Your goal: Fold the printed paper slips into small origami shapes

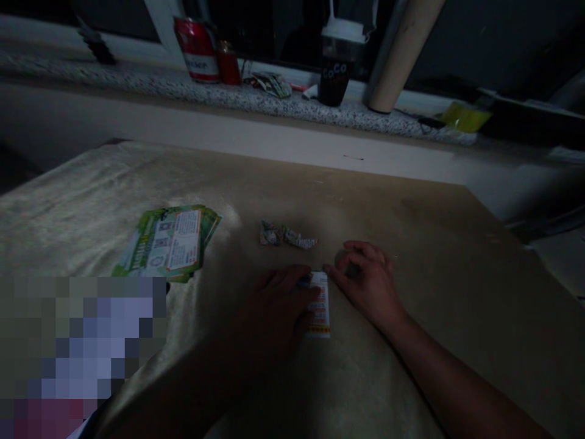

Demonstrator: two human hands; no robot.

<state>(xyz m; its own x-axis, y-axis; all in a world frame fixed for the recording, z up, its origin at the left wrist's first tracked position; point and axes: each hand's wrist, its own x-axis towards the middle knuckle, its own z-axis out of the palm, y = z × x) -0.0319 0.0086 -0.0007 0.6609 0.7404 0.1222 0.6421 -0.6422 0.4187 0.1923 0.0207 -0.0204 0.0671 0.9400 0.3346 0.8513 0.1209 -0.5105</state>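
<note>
A small printed card (323,311) lies on the table in front of me, white with rows of red print and a yellow-and-red band near its bottom edge. My left hand (286,302) rests palm down over its left side, fingers stretched out, hiding that part. At the card's upper right corner is the thumb tip of my right hand (365,280). Its other fingers are loosely curled, with a gap between them and the thumb, and nothing shows in them. Just beyond the card lie two crumpled wrappers, a left one (270,234) and a right one (299,239).
A fanned stack of green printed sheets (169,244) lies on the table (425,244) at left. On the granite sill (150,79) stand a red can (197,52), a smaller red container (229,64), a dark lidded cup (336,67) and a cardboard tube (404,55). The lower left is pixelated.
</note>
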